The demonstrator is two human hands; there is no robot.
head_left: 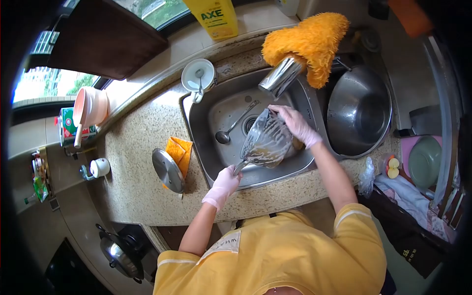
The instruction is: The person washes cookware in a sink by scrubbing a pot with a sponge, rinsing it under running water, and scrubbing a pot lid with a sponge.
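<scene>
My left hand (pixel 224 188), in a pale pink glove, is closed around the handle of a broad-bladed metal utensil (pixel 265 142). White suds streak its wide, flat face, which flares away from the handle; its exact kind cannot be told. My right hand (pixel 296 127), also gloved, grips the far edge of the blade with bent fingers. Both hands are over the steel sink (pixel 206 123). A metal spoon (pixel 223 136) with a long handle lies on the sink floor, left of the drain. Something brownish under my right hand is mostly hidden.
A shiny metal cylinder (pixel 281 78) juts over the sink beneath a fluffy orange cloth (pixel 309 42). Right of it stands a large steel basin (pixel 361 110). A white cup (pixel 191 73) with a spoon sits behind the sink. Left are a pot lid (pixel 167 170) and an orange cloth (pixel 183 150).
</scene>
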